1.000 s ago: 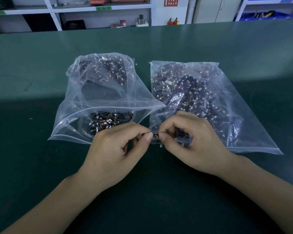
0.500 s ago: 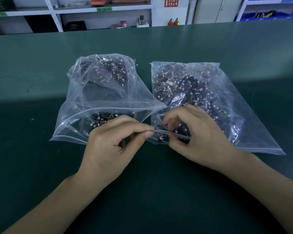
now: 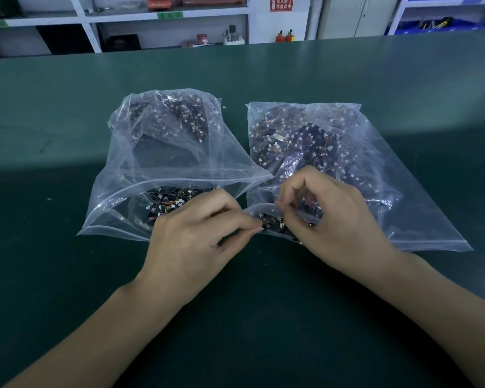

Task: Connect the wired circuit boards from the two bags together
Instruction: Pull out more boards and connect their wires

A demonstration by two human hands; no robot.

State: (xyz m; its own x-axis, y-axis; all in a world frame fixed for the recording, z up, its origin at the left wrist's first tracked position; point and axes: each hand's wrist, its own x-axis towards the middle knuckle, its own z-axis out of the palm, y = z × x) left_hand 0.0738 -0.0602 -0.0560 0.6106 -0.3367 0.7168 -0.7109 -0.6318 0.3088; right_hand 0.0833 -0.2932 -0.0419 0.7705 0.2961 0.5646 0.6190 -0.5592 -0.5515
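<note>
Two clear zip bags lie side by side on the green table (image 3: pixel 263 317). The left bag (image 3: pixel 157 163) has its mouth open toward me, with small dark wired circuit boards (image 3: pixel 168 204) inside. The right bag (image 3: pixel 403 205) is packed with more boards (image 3: pixel 305 141). My left hand (image 3: pixel 196 233) pinches the lower lip of the right bag's mouth at its near left corner. My right hand (image 3: pixel 333 219) pinches the upper lip and holds it a little higher. A few boards (image 3: pixel 272 222) show in the gap between the two lips.
White shelving (image 3: pixel 165 23) with boxes and small items stands beyond the table's far edge. Blue bins (image 3: pixel 431 23) sit on a rack at the back right, and two red extinguishers (image 3: pixel 284 36) stand by the wall.
The two hands, pinched close together at the right bag's mouth, have drawn apart. The right hand has lifted the upper lip, so the mouth now gapes and boards show inside.
</note>
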